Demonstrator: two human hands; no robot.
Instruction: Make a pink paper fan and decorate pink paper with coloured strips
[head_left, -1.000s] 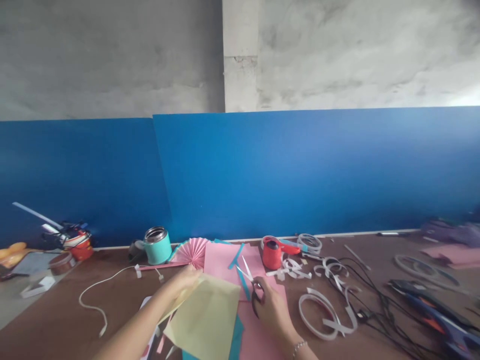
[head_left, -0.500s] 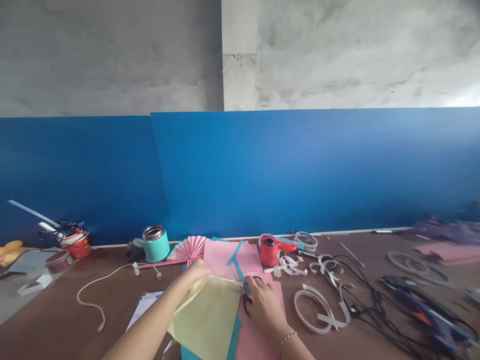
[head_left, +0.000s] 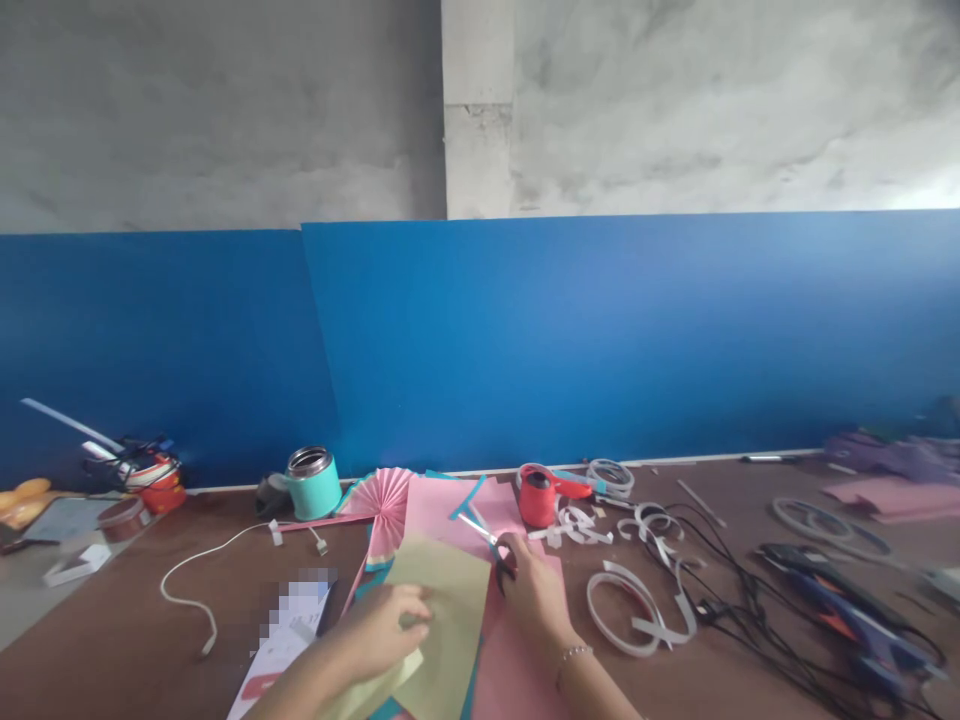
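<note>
My right hand (head_left: 531, 592) is closed round the dark handles of a pair of scissors (head_left: 480, 528), whose blades are apart and point up and left over pink paper (head_left: 517, 650). My left hand (head_left: 382, 625) rests on the left part of a pale yellow sheet (head_left: 442, 610), its thumb and fingers apart. A second yellow piece (head_left: 367, 690) pokes out beneath that palm; how it joins the sheet is hidden. Blue paper edges show under the yellow sheet. Beyond the hands lies a pleated pink paper fan (head_left: 386, 505).
A turquoise cup (head_left: 313, 490) and a red tape dispenser (head_left: 538, 498) stand behind the papers. A phone (head_left: 289, 640) and white cable (head_left: 187, 604) lie left. White strip coils (head_left: 622, 610), black cords and a blue-black tool (head_left: 847, 620) are at right.
My left hand has come down and nearer from the sheet's far edge. The yellow sheet now lies flatter. The scissors' blades have come into view, clear of the yellow paper, still in my right hand.
</note>
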